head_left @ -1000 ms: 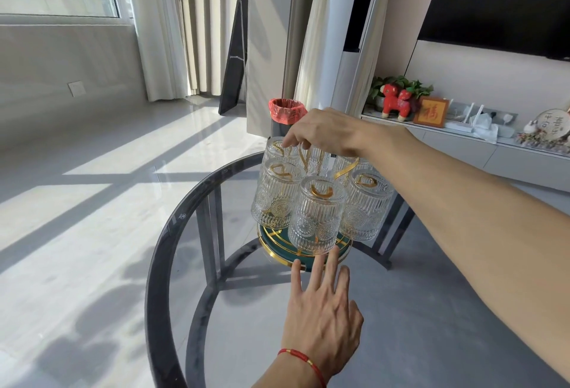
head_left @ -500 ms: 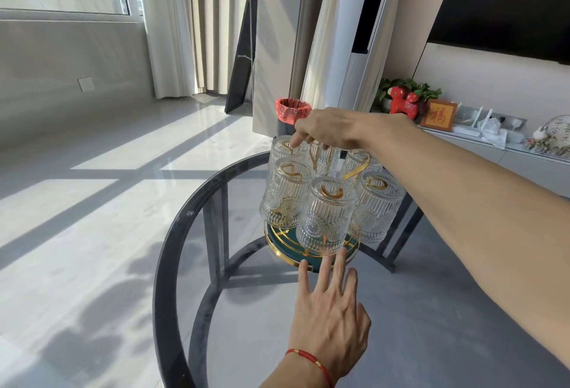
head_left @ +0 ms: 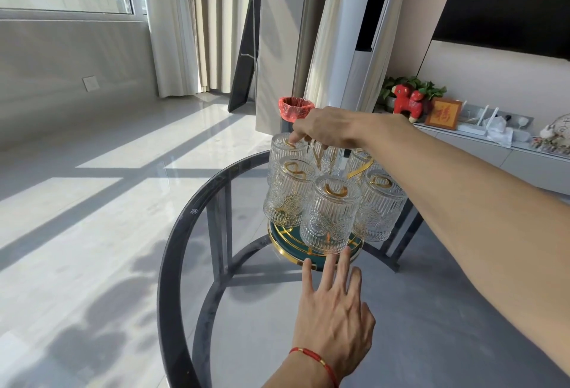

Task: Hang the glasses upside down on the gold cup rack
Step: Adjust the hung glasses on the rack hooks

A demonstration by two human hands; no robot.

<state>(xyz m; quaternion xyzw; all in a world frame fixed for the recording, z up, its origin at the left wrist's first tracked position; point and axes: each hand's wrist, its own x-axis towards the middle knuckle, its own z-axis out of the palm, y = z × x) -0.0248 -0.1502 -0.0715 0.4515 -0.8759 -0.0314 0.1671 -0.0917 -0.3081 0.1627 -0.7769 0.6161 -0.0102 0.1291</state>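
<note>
Glass table [head_left: 172,264] | rack [head_left: 311,259] holds glasses [head_left: 330,215] | no legible writing

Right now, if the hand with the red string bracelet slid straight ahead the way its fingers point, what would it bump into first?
Probably the green, gold-rimmed round base of the rack. The left hand lies flat with fingertips about at its edge; the nearest ribbed clear glass hangs just above.

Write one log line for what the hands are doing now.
right hand: on rack top | left hand: flat by rack base | glasses: hung
</note>
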